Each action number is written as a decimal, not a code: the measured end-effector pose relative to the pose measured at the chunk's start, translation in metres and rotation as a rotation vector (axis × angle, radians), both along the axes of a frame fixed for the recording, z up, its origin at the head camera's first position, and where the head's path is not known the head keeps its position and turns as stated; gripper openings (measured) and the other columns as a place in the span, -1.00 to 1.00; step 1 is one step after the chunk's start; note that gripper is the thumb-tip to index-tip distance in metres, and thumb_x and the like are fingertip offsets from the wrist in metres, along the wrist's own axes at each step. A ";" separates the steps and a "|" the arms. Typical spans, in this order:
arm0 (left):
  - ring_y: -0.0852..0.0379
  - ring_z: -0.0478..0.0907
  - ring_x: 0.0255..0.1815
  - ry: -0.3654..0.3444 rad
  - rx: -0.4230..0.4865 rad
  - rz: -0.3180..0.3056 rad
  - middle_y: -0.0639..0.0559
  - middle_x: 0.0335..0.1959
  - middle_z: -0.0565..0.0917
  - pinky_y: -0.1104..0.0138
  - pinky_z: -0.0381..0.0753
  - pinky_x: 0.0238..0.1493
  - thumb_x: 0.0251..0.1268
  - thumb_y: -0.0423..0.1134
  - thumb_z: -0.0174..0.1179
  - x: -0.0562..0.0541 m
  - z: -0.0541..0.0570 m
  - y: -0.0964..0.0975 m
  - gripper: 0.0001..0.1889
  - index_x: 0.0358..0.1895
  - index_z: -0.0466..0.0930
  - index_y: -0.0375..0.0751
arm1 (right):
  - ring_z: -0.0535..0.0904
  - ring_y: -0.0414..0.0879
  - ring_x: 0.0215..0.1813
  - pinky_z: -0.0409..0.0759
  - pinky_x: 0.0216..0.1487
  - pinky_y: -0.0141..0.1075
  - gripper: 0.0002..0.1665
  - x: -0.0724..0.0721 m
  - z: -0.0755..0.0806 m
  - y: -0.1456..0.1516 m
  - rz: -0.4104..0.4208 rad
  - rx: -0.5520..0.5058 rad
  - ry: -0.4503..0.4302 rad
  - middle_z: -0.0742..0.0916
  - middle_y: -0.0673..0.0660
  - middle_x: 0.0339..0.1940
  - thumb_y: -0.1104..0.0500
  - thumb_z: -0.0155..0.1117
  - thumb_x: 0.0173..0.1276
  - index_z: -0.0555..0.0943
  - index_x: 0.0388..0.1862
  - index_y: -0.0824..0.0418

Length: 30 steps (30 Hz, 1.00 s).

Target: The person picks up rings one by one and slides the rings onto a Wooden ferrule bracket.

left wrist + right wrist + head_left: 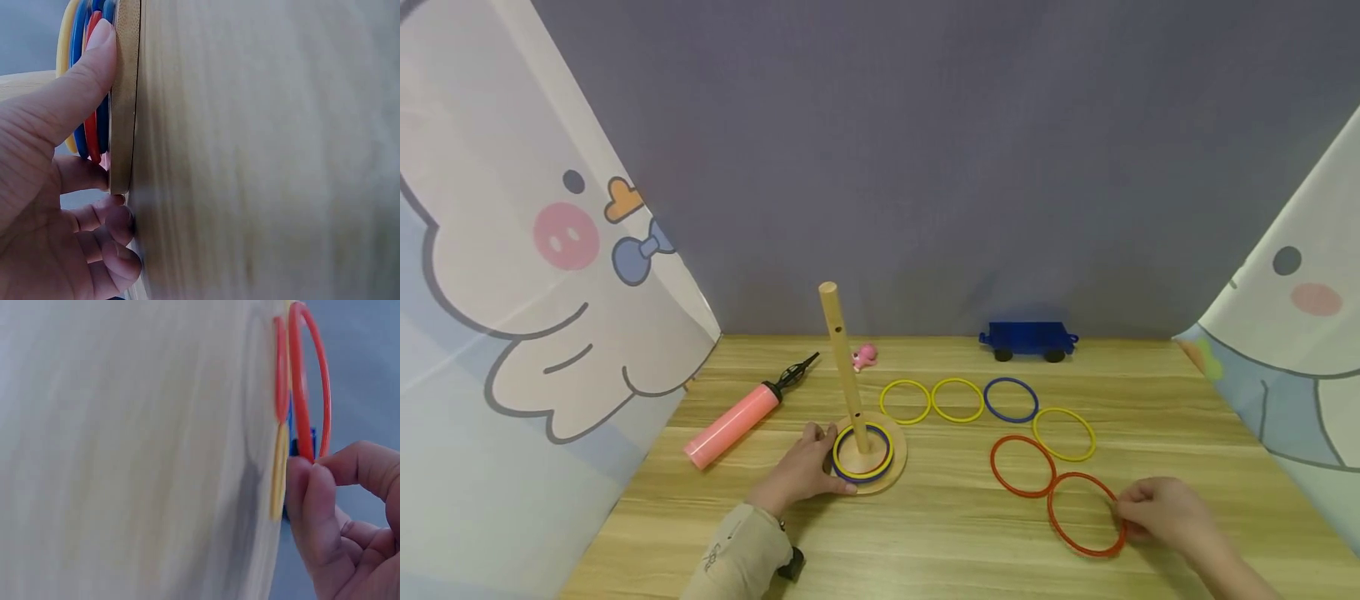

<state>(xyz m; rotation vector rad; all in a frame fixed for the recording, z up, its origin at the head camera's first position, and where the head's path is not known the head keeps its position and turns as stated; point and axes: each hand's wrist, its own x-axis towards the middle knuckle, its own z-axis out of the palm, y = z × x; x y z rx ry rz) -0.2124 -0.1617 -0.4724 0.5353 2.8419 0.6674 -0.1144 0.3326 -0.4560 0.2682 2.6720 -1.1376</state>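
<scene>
My left hand holds the rim of the round wooden base of a ring-toss stand. Its thumb presses against the stacked rings, and its fingers curl under the base edge in the left wrist view. Yellow, blue and red rings lie around the upright wooden post. On the right, my right hand pinches a red ring between thumb and fingertips. That ring is raised off the table, with its shadow below. Another red ring lies beside it.
Loose on the wooden table lie a blue ring and several yellow rings. A pink hand pump lies at left. A small pink toy and a blue toy wagon stand by the grey back curtain.
</scene>
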 end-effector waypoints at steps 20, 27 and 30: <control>-0.09 0.41 -0.05 -0.020 0.006 0.006 -0.22 -0.01 0.32 0.02 0.43 0.03 -0.16 0.17 0.53 0.000 -0.001 0.001 0.18 0.45 0.14 -0.48 | 0.64 -0.14 -0.41 0.65 -0.34 -0.25 -0.64 -0.030 0.026 -0.092 0.173 -0.566 0.058 0.72 0.21 -0.36 0.28 0.28 0.35 0.56 -0.08 0.61; -0.09 0.41 -0.05 -0.008 -0.002 0.013 -0.22 0.00 0.33 0.02 0.43 0.05 -0.18 0.18 0.53 0.000 -0.002 0.001 0.19 0.45 0.15 -0.47 | 0.63 -0.13 -0.41 0.64 -0.33 -0.28 -0.64 -0.039 0.040 -0.127 0.173 -0.626 0.047 0.72 0.14 -0.38 0.26 0.32 0.33 0.57 -0.07 0.56; -0.08 0.41 -0.07 -0.003 0.004 0.010 -0.20 -0.03 0.33 0.02 0.44 0.03 -0.19 0.18 0.54 0.000 -0.004 0.000 0.19 0.45 0.16 -0.48 | 0.63 -0.11 -0.41 0.64 -0.35 -0.29 -0.68 -0.043 0.046 -0.141 0.179 -0.633 0.065 0.71 0.13 -0.40 0.27 0.33 0.32 0.59 -0.09 0.53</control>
